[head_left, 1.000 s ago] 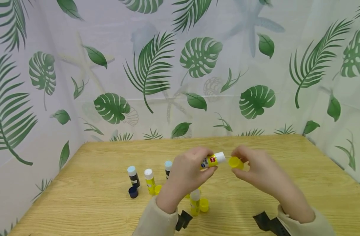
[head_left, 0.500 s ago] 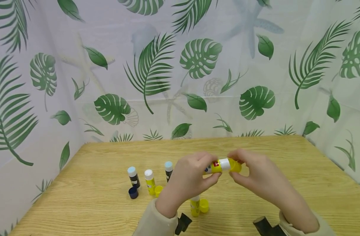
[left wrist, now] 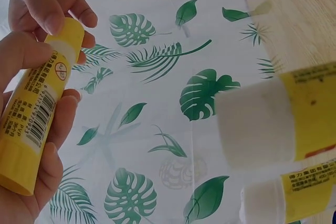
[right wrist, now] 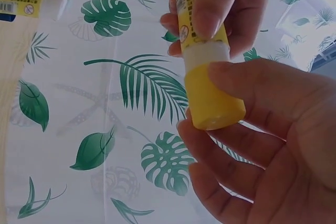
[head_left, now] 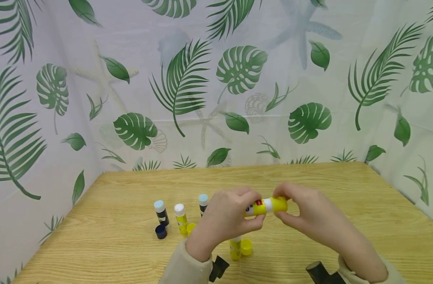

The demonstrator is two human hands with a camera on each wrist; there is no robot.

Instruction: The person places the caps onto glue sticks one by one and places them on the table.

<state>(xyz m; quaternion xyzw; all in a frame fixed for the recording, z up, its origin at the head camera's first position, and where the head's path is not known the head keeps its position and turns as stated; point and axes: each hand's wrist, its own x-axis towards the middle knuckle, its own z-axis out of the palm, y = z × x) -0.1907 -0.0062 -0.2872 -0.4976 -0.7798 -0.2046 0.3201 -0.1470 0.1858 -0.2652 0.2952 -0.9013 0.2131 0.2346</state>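
Note:
My left hand [head_left: 230,215] grips a yellow glue stick [head_left: 259,208], held nearly level above the table and pointing right. Thumb and fingers of my right hand [head_left: 310,209] pinch its yellow cap [head_left: 279,204], which sits over the white end. Between cap and barrel a white band still shows in the head view. In the left wrist view the glue stick [left wrist: 31,119] lies across the left palm, its barcode label facing the camera. The right wrist view has the cap [right wrist: 212,98] between the right thumb and fingers, in line with the barrel.
On the wooden table [head_left: 113,256] stand uncapped glue sticks: a black one [head_left: 161,216], a yellow one [head_left: 181,223], another black one [head_left: 203,204] partly hidden, and a nearer yellow one [head_left: 235,249]. Loose caps lie beside them, one dark blue [head_left: 161,232], others yellow [head_left: 246,247]. A leaf-print curtain [head_left: 202,98] hangs behind.
The yellow cap, apart from the glue stick a second ago, has moved left onto its white end. Both hands have come together and sunk slightly. The standing glue sticks have not moved.

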